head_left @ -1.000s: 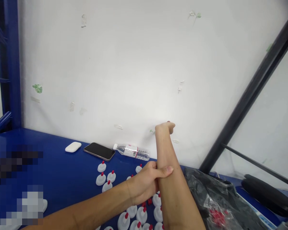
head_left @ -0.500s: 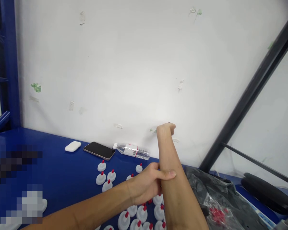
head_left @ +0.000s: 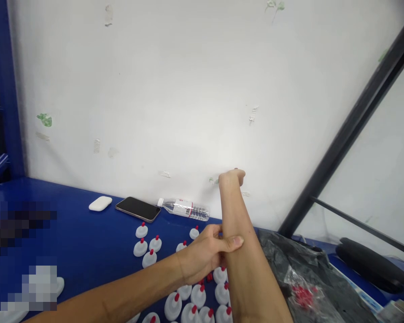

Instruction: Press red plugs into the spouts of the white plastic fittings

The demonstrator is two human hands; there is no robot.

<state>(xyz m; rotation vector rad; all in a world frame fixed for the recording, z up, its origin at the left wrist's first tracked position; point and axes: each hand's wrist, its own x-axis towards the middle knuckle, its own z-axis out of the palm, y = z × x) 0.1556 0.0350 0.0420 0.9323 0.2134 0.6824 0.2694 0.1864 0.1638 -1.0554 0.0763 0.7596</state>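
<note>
My left hand (head_left: 208, 251) is closed around my right forearm (head_left: 244, 255), its thumb lying across the skin and the other fingers hidden behind the arm. My right arm reaches up toward the white wall, and my right hand (head_left: 234, 176) is bent away at the wrist, so most of its fingers are hidden. Below both arms, several white plastic caps with red tips (head_left: 198, 295) stand on the blue tabletop (head_left: 87, 251). A small loose red piece (head_left: 209, 277) lies among them.
Along the wall lie a white case (head_left: 100, 203), a phone (head_left: 138, 209) and a clear water bottle (head_left: 183, 209). To the right, a black plastic bag (head_left: 286, 251) lies beside a clear bag of red pieces (head_left: 303, 296). A dark slanted bar (head_left: 350, 121) crosses behind.
The view has tilted slightly, moving the scene a little up and left. My left hand keeps its hold on my right forearm.
</note>
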